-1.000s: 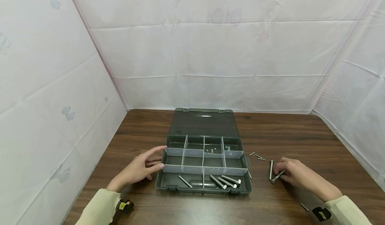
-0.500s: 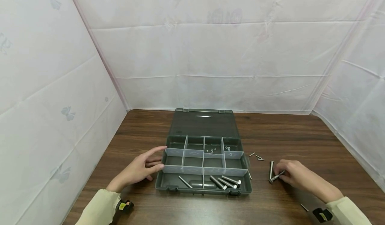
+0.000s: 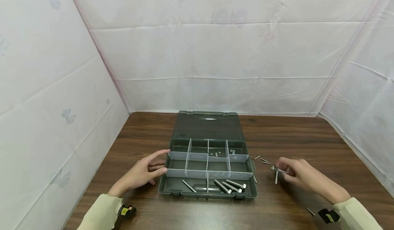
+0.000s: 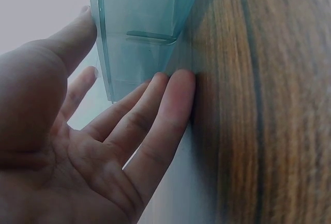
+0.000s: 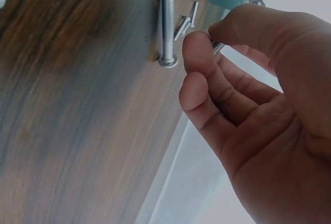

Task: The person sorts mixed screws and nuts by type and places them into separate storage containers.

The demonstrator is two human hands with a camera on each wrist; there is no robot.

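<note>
Right hand: right hand (image 3: 300,175), lower right of the head view, pinched a long silver steel bolt (image 3: 279,170) between thumb and curled fingers, lifted just above the table; in the right wrist view the threaded shank (image 5: 217,45) showed at the fingertips (image 5: 196,48).
Left hand: left hand (image 3: 142,172), lower left of centre, lay relaxed and flat, grasping nothing, straight fingers (image 4: 165,105) touching the box's left wall.
Box: dark green translucent plastic organiser box (image 3: 163,185), centre of frame, lid (image 3: 209,124) open flat behind it; smooth hard walls, pale translucent dividers (image 3: 187,156) made a grid of compartments.
Box contents: three thick hex-head bolts (image 3: 231,185) in the front right compartment; one thin smooth steel pin (image 3: 189,185) in the front left compartment; small metal ring washers (image 3: 216,153) in a back-row compartment, more washers (image 3: 233,152) in the back right one.
Table: dark brown wood-grain table (image 3: 292,134), matte, streaked.
Loose parts: second long bolt (image 3: 276,177) lay on the table just below the held one, its round head clear in the right wrist view (image 5: 168,58); short small screws (image 3: 263,160) right of the box; a thin pin (image 3: 310,211) at the lower right near the sleeve.
Surround: white creased fabric walls (image 3: 215,52) on three sides.
Sleeves: pale yellow knit sleeves (image 3: 98,213) on the forearms.
</note>
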